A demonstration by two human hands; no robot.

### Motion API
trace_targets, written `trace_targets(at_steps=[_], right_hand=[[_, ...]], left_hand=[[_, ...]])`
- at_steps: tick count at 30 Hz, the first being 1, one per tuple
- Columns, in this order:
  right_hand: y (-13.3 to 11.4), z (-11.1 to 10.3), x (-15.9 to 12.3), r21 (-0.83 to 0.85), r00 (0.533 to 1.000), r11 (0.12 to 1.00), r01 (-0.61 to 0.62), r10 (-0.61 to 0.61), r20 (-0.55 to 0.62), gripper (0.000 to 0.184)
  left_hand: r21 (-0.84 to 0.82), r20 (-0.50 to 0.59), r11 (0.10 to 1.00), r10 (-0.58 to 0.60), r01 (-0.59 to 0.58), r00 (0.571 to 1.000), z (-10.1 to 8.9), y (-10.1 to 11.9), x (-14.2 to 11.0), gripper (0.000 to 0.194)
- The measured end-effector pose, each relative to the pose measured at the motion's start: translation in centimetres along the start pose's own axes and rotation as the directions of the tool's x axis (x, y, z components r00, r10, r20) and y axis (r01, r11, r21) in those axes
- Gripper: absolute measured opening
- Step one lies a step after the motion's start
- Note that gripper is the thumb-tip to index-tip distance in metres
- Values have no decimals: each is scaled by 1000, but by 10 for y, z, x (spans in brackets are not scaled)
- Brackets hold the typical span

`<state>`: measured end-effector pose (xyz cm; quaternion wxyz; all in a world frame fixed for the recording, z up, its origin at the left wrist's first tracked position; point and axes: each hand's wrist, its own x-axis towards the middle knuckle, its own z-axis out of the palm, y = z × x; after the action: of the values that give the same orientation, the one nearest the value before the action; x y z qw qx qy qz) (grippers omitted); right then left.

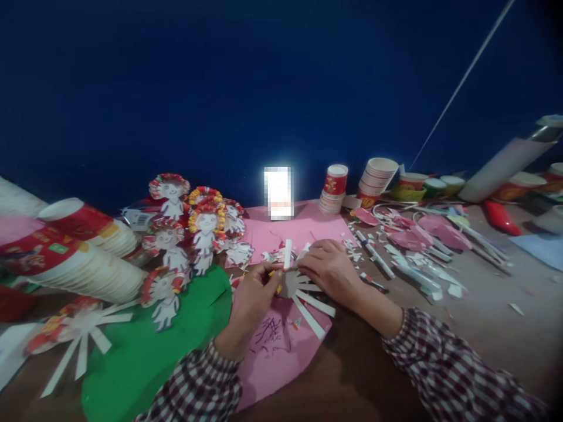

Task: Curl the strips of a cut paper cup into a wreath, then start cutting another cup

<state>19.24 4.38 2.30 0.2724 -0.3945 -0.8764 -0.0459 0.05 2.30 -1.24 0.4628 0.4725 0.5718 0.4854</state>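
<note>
Between my hands is a cut paper cup [289,285], its wall slit into white strips that fan out from the round base. My left hand [259,293] pinches its left side, where yellow and red curled strips show at the fingertips. Over the upper right strips lies my right hand [332,271], its fingers bent together on the paper; the exact grip is partly hidden. Under the cup lies a pink paper sheet [277,375] with dark scribbles. Left of it is a green paper sheet [132,363].
Several paper figures with curled rims, one a lion-like doll [206,228], stand at left beside stacked paper cups [88,272]. More cup stacks [377,179] stand at the back. Scraps, a marker [375,254] and pink cut-outs [411,237] lie at right. A bright blurred screen [278,192] stands behind.
</note>
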Motion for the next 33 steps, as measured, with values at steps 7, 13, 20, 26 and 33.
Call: trace_targets(at_steps=[7, 13, 20, 26, 33], right_hand=[[0, 1, -1, 14, 1000, 1000, -2, 1, 22, 10], [-8, -7, -3, 87, 976, 994, -61, 77, -202, 22], [-11, -3, -1, 387, 920, 904, -184, 297, -255, 18], [-23, 9, -4, 778, 877, 502, -379, 463, 128, 37], [-43, 17, -7, 854, 906, 394, -339, 381, 184, 63]], left_hand=[[-15, 43, 998, 58, -57, 997, -1, 2, -2, 21], [-116, -64, 986, 114, -121, 991, -5, 18, -4, 22], [-279, -311, 957, -11, -80, 950, -9, 7, 11, 28], [-489, -358, 872, -184, -17, 915, -12, 16, 14, 24], [-593, -270, 802, -282, 71, 921, -4, 21, 3, 24]])
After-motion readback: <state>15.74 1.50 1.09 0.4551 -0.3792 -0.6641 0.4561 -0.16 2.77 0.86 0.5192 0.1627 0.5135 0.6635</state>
